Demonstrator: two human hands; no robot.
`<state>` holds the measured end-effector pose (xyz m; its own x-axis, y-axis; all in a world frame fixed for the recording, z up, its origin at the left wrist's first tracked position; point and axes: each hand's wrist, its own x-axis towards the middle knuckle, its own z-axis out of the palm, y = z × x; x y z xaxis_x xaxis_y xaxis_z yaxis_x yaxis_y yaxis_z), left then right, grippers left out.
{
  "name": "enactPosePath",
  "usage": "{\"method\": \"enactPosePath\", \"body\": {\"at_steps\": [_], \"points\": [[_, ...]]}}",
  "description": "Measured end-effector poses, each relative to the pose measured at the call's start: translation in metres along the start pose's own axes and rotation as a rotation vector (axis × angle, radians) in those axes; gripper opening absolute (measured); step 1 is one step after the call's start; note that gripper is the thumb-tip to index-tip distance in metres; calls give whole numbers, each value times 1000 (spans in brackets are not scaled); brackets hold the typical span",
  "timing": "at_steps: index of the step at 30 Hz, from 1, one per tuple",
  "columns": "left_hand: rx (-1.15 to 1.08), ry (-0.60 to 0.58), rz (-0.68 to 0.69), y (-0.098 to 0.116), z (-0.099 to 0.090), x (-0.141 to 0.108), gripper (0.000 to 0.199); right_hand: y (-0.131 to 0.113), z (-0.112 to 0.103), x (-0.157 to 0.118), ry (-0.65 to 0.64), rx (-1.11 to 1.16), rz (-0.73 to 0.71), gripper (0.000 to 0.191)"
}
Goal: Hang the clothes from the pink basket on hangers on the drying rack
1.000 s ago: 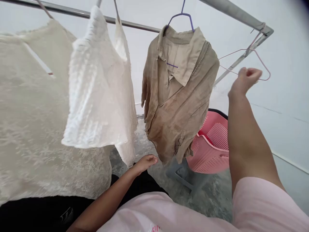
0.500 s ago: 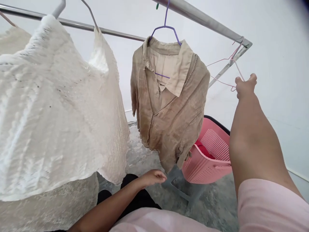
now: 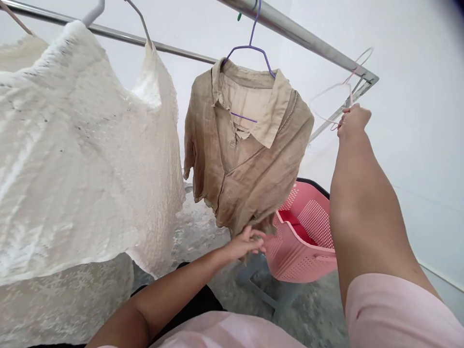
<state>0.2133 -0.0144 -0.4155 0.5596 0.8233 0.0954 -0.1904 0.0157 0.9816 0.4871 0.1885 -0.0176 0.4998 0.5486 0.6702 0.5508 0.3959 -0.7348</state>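
Observation:
My right hand (image 3: 354, 121) is closed on a pale pink wire hanger (image 3: 331, 88) at the right end of the rail. The hanger's hook stands just above the rail and bears no garment. Low in the middle, my left hand (image 3: 250, 242) has its fingers apart and holds nothing; it is at the hem of a brown collared blouse (image 3: 250, 169). That blouse hangs by a purple hanger (image 3: 250, 47) from the front rail.
White lace garments (image 3: 90, 159) hang close on the left. A metal rail (image 3: 297, 35) runs overhead to a corner at the right. Below the blouse, a pink perforated basket (image 3: 300, 256) with red cloth (image 3: 297, 227) inside stands on a grey stool (image 3: 261, 290).
My right hand has lifted the pink hanger's hook off the rail and moved left. My left hand has risen to the blouse's hem and its fingers have spread.

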Motion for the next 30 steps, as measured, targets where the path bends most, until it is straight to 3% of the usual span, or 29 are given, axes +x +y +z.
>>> {"method": "enactPosePath", "body": {"at_steps": [3,6,9,12,15,17,19,22,24,26,27,30], "points": [[-63,267,99,19,-27,0,48,-13,-14,-11,37,152,156,38],[-125,448,194,35,-51,-2,41,-11,-38,-52,0,298,189,28],[-157,540,270,45,-70,-6,43,4,-72,-138,-170,457,196,22],[-116,597,332,50,-82,-10,44,22,-109,-249,-475,651,215,20],[114,594,367,52,-82,-12,48,36,-132,-345,-712,692,468,24],[356,569,349,50,-77,-12,58,45,-138,-389,-868,692,626,25],[561,528,291,45,-70,-11,68,54,-140,-413,-1037,701,715,25],[622,431,186,32,-63,-9,47,60,-144,-415,-1328,683,719,25],[580,396,143,24,-62,-9,27,59,-149,-393,-1575,598,577,32],[567,424,164,18,-64,-11,26,60,-148,-356,-1705,454,362,42],[569,453,192,16,-65,-13,27,63,-144,-333,-1666,388,274,45],[551,507,252,13,-69,-24,33,90,-112,-263,-1247,167,167,43]]}}
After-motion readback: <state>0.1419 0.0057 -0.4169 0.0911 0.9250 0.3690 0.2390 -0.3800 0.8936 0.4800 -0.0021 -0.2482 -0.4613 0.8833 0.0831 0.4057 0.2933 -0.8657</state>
